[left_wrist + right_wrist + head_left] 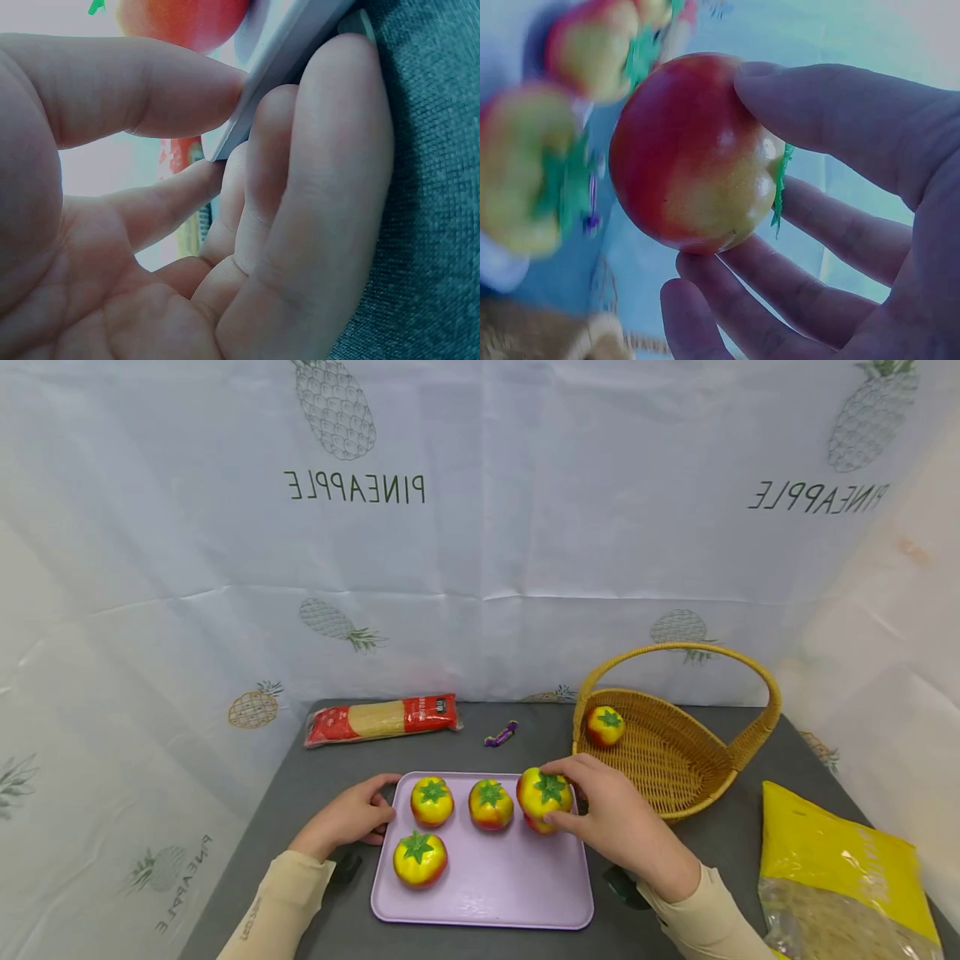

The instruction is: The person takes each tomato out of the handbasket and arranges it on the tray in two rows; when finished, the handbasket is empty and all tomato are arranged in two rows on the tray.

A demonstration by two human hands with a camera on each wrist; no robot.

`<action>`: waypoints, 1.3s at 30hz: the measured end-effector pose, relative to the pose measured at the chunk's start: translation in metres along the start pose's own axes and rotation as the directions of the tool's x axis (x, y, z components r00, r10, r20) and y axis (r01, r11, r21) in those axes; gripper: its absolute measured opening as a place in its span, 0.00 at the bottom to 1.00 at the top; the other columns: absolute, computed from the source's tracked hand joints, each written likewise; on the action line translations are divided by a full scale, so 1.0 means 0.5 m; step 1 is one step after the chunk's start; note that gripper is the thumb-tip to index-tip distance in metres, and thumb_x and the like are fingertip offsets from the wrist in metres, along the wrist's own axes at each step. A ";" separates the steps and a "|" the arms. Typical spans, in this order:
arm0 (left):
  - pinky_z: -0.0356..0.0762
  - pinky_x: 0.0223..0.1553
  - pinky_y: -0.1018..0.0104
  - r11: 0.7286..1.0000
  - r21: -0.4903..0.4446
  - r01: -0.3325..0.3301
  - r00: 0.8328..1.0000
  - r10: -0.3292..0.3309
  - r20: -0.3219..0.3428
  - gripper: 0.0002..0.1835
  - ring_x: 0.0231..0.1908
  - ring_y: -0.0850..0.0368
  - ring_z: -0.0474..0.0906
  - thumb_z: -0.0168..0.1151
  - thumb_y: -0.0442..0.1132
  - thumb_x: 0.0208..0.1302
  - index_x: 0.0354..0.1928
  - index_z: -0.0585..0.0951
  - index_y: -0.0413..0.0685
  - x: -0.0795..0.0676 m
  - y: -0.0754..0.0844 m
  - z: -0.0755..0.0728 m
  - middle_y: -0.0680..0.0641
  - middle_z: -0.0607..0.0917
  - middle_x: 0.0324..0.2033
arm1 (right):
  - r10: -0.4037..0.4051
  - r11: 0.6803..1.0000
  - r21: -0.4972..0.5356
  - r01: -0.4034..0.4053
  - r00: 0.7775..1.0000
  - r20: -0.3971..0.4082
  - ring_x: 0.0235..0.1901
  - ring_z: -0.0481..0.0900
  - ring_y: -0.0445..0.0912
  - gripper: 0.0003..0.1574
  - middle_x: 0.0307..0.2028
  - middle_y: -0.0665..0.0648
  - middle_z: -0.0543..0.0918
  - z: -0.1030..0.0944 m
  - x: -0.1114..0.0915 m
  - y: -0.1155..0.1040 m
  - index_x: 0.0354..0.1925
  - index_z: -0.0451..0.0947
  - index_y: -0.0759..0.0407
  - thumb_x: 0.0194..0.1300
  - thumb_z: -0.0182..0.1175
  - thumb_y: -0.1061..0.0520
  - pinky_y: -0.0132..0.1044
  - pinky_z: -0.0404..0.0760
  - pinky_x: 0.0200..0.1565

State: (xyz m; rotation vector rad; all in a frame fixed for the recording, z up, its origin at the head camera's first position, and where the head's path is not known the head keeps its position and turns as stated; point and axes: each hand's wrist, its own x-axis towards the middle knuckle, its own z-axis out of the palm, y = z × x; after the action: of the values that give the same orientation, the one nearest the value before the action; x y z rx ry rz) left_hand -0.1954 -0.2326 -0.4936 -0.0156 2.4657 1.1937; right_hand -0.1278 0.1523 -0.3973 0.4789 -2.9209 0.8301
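My right hand pinches a red-and-yellow tomato with a green leafy top, thumb on one side and fingertips on the other. In the head view this tomato hangs over the right end of a lilac tray, overlapping another one that is mostly hidden below it. Three more tomatoes lie on the tray: one at back left, one at back middle and one at front left. At the tray's left edge, my left hand grips the rim, its thumb on top and fingers curled beneath.
A wicker basket with a tall handle stands at the back right, holding one tomato. Behind the tray lie a red noodle packet and a purple-wrapped candy. A yellow bag rests at the right on the grey table.
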 end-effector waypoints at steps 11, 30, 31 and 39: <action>0.91 0.34 0.60 1.000 -0.002 -0.014 1.000 0.014 0.002 0.34 0.32 0.50 0.80 0.67 0.36 0.68 0.77 0.73 0.51 0.001 -0.002 0.000 0.43 0.80 0.37 | -0.078 0.996 0.044 0.076 0.995 0.057 0.52 0.83 0.40 0.32 0.55 0.45 0.86 0.089 -0.018 -0.045 0.58 0.85 0.45 0.55 0.84 0.52 0.42 0.88 0.57; 0.91 0.34 0.60 1.000 0.001 -0.010 1.000 0.010 0.010 0.35 0.32 0.51 0.81 0.67 0.36 0.68 0.77 0.72 0.51 0.005 -0.001 -0.003 0.43 0.81 0.37 | -0.126 0.990 0.080 0.112 0.970 0.209 0.51 0.81 0.41 0.30 0.56 0.47 0.85 0.146 -0.026 -0.057 0.59 0.85 0.44 0.58 0.81 0.53 0.45 0.86 0.59; 0.91 0.34 0.60 1.000 0.001 -0.010 1.000 0.010 0.009 0.35 0.32 0.51 0.81 0.67 0.36 0.68 0.77 0.72 0.51 0.005 -0.001 -0.004 0.43 0.81 0.37 | -0.124 0.991 0.082 0.109 0.969 0.211 0.52 0.81 0.41 0.30 0.56 0.47 0.85 0.147 -0.026 -0.058 0.58 0.85 0.44 0.58 0.81 0.53 0.45 0.86 0.59; 0.91 0.34 0.60 1.000 -0.002 -0.009 1.000 0.009 0.013 0.35 0.32 0.51 0.81 0.67 0.36 0.68 0.77 0.72 0.51 0.003 -0.001 -0.002 0.43 0.81 0.38 | -0.120 0.991 0.077 0.106 0.969 0.215 0.54 0.82 0.43 0.30 0.57 0.47 0.85 0.156 -0.025 -0.054 0.58 0.85 0.45 0.58 0.81 0.53 0.47 0.86 0.62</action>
State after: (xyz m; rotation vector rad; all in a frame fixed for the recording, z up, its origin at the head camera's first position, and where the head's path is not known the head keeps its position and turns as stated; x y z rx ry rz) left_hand -0.1972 -0.2335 -0.4939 0.0023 2.4563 1.1961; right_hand -0.1057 0.0931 -0.4521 0.7826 -3.0335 0.9135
